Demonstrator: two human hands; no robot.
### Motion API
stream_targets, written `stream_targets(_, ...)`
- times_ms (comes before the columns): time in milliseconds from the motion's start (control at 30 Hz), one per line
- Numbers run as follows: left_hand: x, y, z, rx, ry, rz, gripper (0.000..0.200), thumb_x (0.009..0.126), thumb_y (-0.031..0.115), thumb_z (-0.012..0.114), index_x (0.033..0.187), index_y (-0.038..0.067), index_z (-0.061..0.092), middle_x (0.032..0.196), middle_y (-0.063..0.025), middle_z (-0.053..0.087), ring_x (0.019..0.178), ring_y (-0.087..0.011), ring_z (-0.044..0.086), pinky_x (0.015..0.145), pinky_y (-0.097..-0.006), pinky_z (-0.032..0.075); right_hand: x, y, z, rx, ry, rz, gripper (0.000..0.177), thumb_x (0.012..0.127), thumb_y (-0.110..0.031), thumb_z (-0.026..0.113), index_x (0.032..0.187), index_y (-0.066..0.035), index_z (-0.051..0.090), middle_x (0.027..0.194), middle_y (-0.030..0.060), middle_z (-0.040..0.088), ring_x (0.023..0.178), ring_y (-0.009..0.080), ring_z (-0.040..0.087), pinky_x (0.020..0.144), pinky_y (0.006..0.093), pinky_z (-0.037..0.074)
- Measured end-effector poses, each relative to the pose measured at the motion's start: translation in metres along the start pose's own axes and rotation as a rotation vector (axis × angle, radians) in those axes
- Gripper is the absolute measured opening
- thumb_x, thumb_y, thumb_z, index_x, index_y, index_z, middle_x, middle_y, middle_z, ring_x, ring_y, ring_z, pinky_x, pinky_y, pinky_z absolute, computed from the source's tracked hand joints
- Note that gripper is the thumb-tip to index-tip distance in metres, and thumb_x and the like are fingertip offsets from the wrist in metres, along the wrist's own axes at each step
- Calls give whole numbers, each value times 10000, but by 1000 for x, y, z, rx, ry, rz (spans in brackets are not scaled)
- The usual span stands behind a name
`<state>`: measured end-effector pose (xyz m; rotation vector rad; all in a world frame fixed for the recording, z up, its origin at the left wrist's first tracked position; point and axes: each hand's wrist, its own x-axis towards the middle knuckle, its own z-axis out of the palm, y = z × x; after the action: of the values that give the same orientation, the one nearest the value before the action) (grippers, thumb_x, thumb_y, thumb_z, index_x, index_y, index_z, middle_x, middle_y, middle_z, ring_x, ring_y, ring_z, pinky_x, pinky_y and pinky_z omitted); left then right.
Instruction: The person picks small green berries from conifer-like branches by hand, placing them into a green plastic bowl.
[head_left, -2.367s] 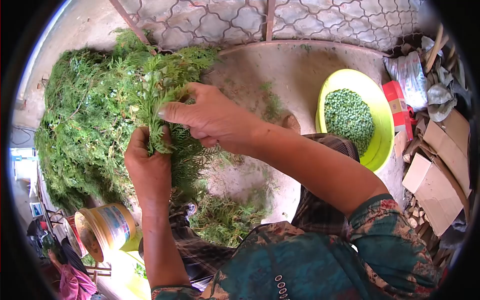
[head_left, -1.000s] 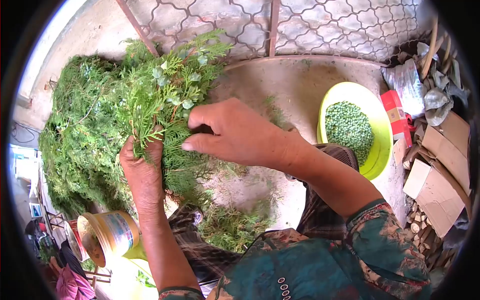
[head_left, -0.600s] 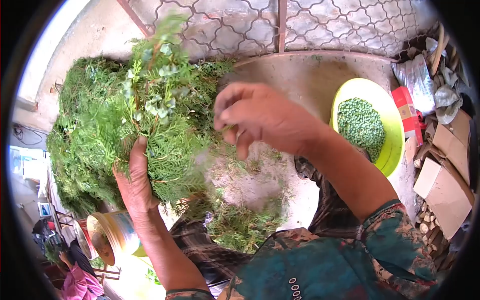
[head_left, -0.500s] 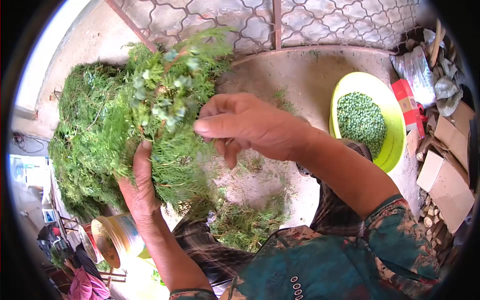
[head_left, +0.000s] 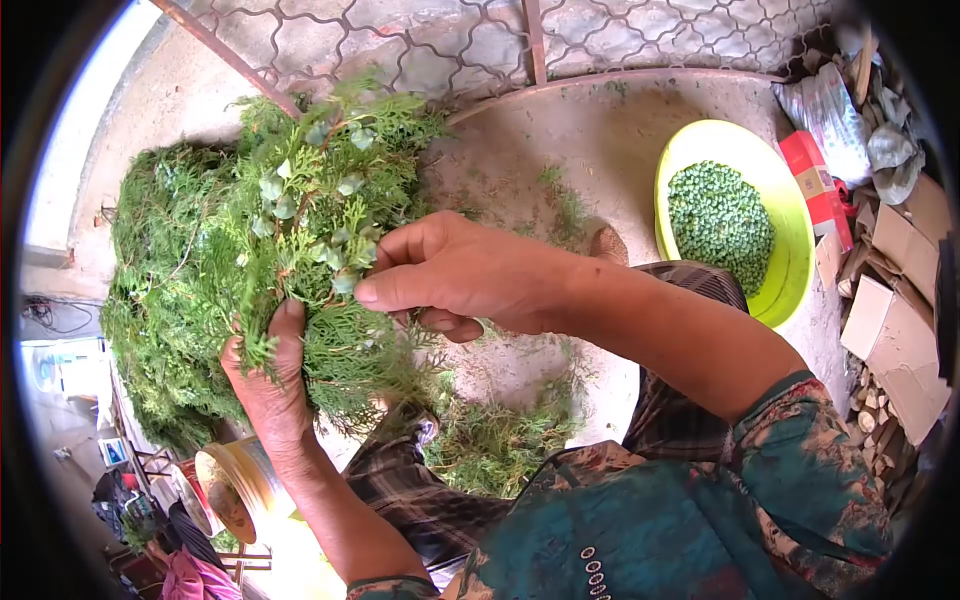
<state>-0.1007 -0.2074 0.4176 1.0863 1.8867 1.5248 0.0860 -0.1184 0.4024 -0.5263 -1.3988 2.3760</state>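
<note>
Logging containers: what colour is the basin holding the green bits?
The basin is lime yellow, seen in the head view.

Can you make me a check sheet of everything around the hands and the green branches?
Surface: bare concrete ledge, strewn with green bits.
Job's things: leafy bunch with pale cones; big sprig pile behind; yellow basin of green cones.
Clutter: tin can, red box, cardboard pieces, plastic bag.
Hands: left hand grips the bunch from below; right hand fingertips at its cones, pinch unclear.
Cables: nothing seen.
Surroundings: metal grille above; another person lower left.
</note>
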Motion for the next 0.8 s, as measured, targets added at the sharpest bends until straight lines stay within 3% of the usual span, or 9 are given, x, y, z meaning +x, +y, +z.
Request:
stream_targets(133, 0, -9, 2, -35, -27, 89, 234, 740, 35, 683, 963, 4, 619, 855, -11, 621, 719, -99, 532, 681, -240, 428, -3, 2, 6, -36, 26, 9, 271, 832, -272, 582, 849, -2, 562, 659, 5, 511, 455, 72, 419, 403, 230, 346)
stream_targets(267, 5, -20, -14, 138, -37, 146, 281, 742, 57, 691, 1012, 19, 624, 889, -35, 624, 776, -114, 553, 732, -267, 437, -3, 6, 2, 16, -19, 39, 237, 801, -212, 563, 844, 20, 547, 627, 23, 499, 459, 81, 425, 388, 237, 349)
stream_targets(333, 9, -9, -20, -34, -46, 79, 330, 736, 70, 694, 1049, 14, 609, 923, -49, 620, 837, -131, 554, 791, -286, 429, -5, 5, -18, 123, -41, 3, 191, 777, -191, 558, 782, -1, 541, 636, 35, 504, 492, 90, 455, 389, 239, 371)
stream_targets(400, 6, 3, -20, -23, 148, 54, 376, 726, 122, 717, 1064, 5, 601, 951, -70, 617, 918, -140, 548, 859, -285, 411, -9, 4, -23, 227, -67, -33, 154, 754, -171, 554, 719, -21, 535, 646, 46, 510, 524, 100, 484, 389, 240, 392)
stream_targets(500, 4, 1, -17, 108, 184, 26, 341, 741, 142, 713, 1035, 2, 613, 913, -66, 626, 869, -138, 561, 820, -279, 424, -7, 4, -12, 184, -58, 36, 262, 765, -228, 570, 824, 17, 497, 656, 64, 507, 492, 113, 461, 389, 255, 382)
stream_targets(567, 5, -2, -18, 99, -35, 137, 313, 746, 158, 716, 1001, 4, 619, 866, -49, 623, 783, -127, 558, 745, -278, 434, -10, 2, 0, 171, -60, 55, 315, 778, -274, 592, 837, 22, 501, 651, 60, 502, 501, 111, 463, 400, 251, 388)
stream_targets(633, -3, 1, -11, 114, -22, 132, 277, 752, 156, 710, 972, 12, 623, 838, -32, 616, 746, -113, 545, 701, -259, 427, -8, 2, 4, 156, -98, 58, 454, 802, -400, 629, 878, 31, 511, 636, 26, 470, 523, 98, 464, 428, 229, 393)
stream_targets(700, -8, 1, -7, 190, -21, 132, 180, 774, 140, 681, 899, 25, 624, 786, -2, 591, 697, -81, 508, 634, -230, 409, -1, 4, 7, 180, -100, 43, 436, 806, -397, 631, 875, 17, 511, 634, 10, 458, 518, 88, 446, 421, 224, 375)
stream_targets(800, -2, -7, -16, 104, -107, 176, 163, 780, 131, 663, 896, 24, 624, 795, -1, 593, 697, -92, 518, 645, -241, 419, 2, 8, 9, 185, -44, 5, 390, 810, -382, 639, 859, -16, 515, 630, -19, 436, 509, 66, 408, 407, 218, 330)
